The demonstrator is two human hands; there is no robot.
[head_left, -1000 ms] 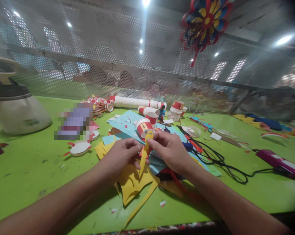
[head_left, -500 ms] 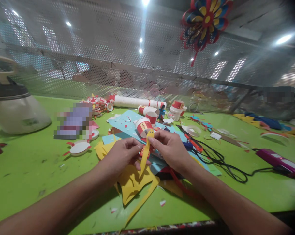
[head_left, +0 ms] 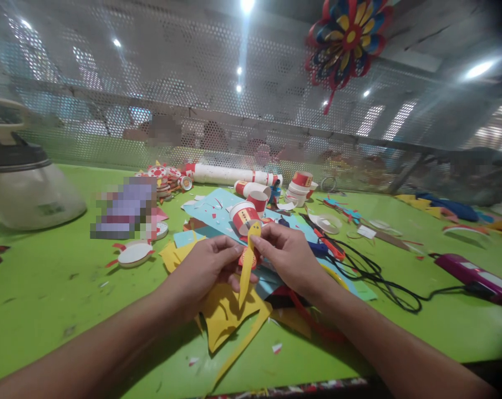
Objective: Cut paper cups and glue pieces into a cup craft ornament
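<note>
A narrow yellow paper strip (head_left: pixel 246 271) with two dark dots near its rounded top hangs between my hands. My right hand (head_left: pixel 284 250) pinches it near the top between thumb and fingers. Behind the strip is a small red patterned piece (head_left: pixel 254 258), partly hidden. My left hand (head_left: pixel 217 259) has its thumb and fingers closed at the left edge of that piece; its exact hold is partly covered. Below lie cut yellow paper (head_left: pixel 226 318) and light blue sheets (head_left: pixel 211 208). A red and white paper cup (head_left: pixel 243 215) lies just beyond my hands.
A white paper disc with red tabs (head_left: pixel 135 254) lies left, near a blurred purple object (head_left: pixel 128 208). Black cable (head_left: pixel 371 271) runs to a purple device (head_left: pixel 473 274) on the right. Stacked cups (head_left: pixel 298 188) and a long white tube (head_left: pixel 229 174) stand or lie behind.
The yellow strip has shifted slightly left and down at its top, and more of the red patterned piece shows behind it. Both hands keep nearly the same pose.
</note>
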